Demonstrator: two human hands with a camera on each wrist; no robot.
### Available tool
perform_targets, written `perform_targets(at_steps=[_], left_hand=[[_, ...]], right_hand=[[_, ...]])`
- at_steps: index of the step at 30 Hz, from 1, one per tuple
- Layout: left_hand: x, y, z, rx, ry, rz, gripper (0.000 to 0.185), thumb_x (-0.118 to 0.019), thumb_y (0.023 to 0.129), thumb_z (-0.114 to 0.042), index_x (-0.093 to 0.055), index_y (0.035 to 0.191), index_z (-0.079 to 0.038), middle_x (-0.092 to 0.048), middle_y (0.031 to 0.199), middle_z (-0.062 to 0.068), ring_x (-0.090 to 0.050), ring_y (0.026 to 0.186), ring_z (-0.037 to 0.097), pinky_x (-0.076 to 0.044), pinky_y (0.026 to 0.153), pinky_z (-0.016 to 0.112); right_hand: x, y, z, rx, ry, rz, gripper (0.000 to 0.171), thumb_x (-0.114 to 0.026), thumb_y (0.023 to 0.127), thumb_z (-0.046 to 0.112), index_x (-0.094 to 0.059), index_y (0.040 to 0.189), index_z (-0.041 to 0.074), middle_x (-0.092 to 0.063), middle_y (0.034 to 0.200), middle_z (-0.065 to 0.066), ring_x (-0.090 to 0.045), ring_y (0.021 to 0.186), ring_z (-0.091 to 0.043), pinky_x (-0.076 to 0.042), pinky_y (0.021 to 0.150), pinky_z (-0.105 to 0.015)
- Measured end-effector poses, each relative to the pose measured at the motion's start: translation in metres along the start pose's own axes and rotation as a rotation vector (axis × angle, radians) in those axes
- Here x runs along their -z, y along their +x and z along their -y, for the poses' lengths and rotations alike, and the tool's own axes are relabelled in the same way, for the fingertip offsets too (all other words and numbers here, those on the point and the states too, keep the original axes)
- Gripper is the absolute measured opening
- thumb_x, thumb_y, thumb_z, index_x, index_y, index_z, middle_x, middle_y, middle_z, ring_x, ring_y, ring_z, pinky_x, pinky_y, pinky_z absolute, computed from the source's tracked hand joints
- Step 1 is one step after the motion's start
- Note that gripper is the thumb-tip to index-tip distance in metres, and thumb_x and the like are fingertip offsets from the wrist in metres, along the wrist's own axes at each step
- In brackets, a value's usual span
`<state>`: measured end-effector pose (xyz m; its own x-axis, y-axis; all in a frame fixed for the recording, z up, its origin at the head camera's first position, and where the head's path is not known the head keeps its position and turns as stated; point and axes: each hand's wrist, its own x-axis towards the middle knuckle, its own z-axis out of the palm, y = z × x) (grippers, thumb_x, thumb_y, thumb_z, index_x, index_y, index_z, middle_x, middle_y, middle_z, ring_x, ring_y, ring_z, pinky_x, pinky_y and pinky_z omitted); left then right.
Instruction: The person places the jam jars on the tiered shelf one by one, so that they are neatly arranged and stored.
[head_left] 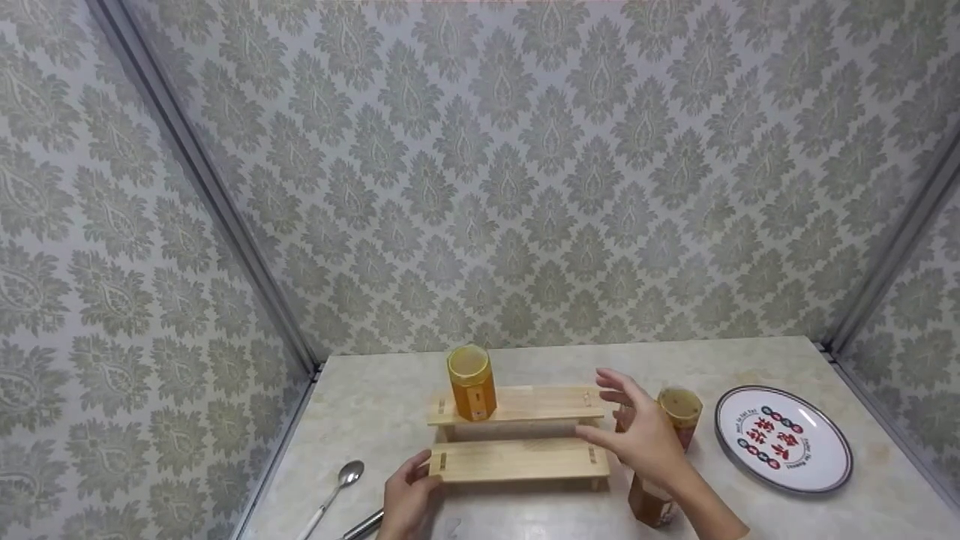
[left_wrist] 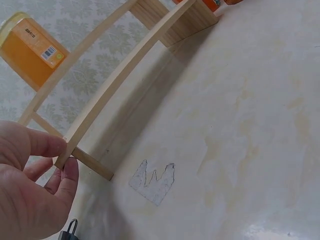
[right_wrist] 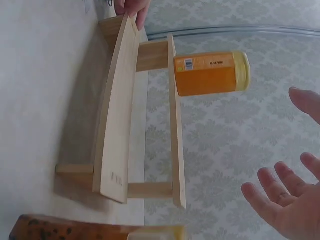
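At my left fingertips: wooden step shelf (head_left: 517, 459), lower board's end pinched by my left hand (head_left: 409, 495) | right hand (head_left: 637, 435) fingers spread, holding nothing, beside shelf's other end | honey jar (head_left: 472, 382) on upper step beyond fingers.

The two-tier pale wooden step shelf (head_left: 517, 431) stands in the middle of the pale marbled desk (head_left: 720, 360) and blocks a straight reach to the back wall. On its upper tier, at the left end, stands an amber honey jar with a yellow lid (head_left: 472, 381); the rest of that tier is bare, as is the lower tier. Two more amber jars (head_left: 679, 416) stand just beside the shelf's right end, narrowing the gap towards the round white plate with red and blue print (head_left: 782, 439). A metal spoon (head_left: 334, 495) lies front left. Behind the shelf, open desk runs along the wall.
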<state>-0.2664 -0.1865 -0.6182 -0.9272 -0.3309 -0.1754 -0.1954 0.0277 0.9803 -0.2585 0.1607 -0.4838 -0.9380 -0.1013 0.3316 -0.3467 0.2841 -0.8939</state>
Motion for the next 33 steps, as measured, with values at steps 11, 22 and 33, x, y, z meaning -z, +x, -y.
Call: perform_targets(at_steps=[11, 22, 33], left_hand=[[-0.001, 0.002, 0.0, 0.019, 0.002, -0.002, 0.058, -0.064, 0.074, 0.008, -0.05, 0.13, 0.008, -0.06, 0.114, 0.024, -0.06, 0.102, 0.029, -0.053, 0.083, 0.035], [-0.001, 0.001, 0.0, 0.004, -0.011, -0.006, 0.057, -0.065, 0.073, 0.008, -0.052, 0.129, 0.008, -0.061, 0.113, 0.025, -0.061, 0.102, 0.03, -0.054, 0.083, 0.035], [0.001, 0.0, 0.003, -0.009, 0.008, -0.002, 0.057, -0.065, 0.073, 0.007, -0.053, 0.129, 0.007, -0.063, 0.108, 0.02, -0.062, 0.095, 0.025, -0.054, 0.079, 0.033]], right_hand=[[0.044, -0.033, -0.045, -0.152, -0.08, -0.06, 0.083, -0.085, 0.065, 0.039, -0.046, 0.137, 0.027, -0.052, 0.131, -0.004, -0.053, 0.117, -0.023, -0.048, 0.092, -0.043], [0.057, -0.065, -0.079, -0.32, -0.1, -0.086, 0.086, -0.084, 0.069, 0.034, -0.041, 0.14, 0.014, -0.05, 0.133, -0.014, -0.049, 0.12, -0.031, -0.044, 0.096, -0.051], [0.052, -0.075, -0.108, -0.524, -0.038, -0.016, 0.099, -0.087, 0.063, 0.036, -0.033, 0.144, 0.017, -0.041, 0.141, -0.016, -0.045, 0.123, -0.039, -0.049, 0.091, -0.045]])
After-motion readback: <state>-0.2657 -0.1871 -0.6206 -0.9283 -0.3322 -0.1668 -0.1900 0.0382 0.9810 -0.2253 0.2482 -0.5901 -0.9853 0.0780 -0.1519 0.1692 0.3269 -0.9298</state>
